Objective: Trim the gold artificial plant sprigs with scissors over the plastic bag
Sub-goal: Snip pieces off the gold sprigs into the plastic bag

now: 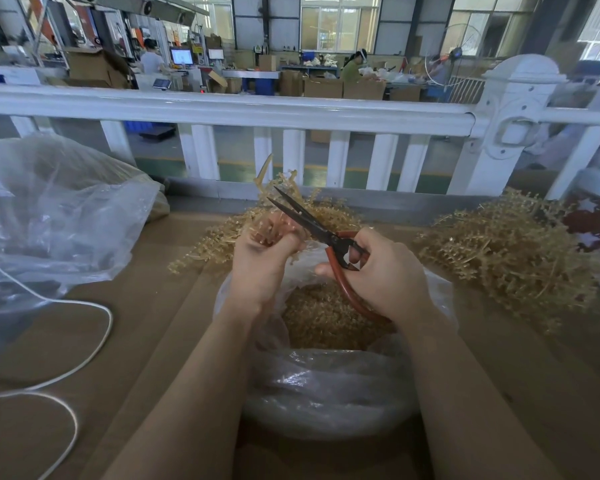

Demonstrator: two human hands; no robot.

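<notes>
My left hand (262,263) is closed around a gold sprig (274,183) whose tip sticks up above my fist. In my right hand (383,273) are scissors (307,218) with red handles and dark blades; the blades are parted and point up-left at the sprig just above my left fist. Both hands hover over an open clear plastic bag (326,386) that holds a heap of gold cut pieces (323,317). A pile of gold sprigs (222,242) lies on the table behind my left hand.
A bigger heap of gold sprigs (510,251) lies at the right. A large crumpled clear bag (52,216) fills the left side, with a white cord (84,348) looping below it. A white railing (222,109) borders the brown table (136,323) at the back.
</notes>
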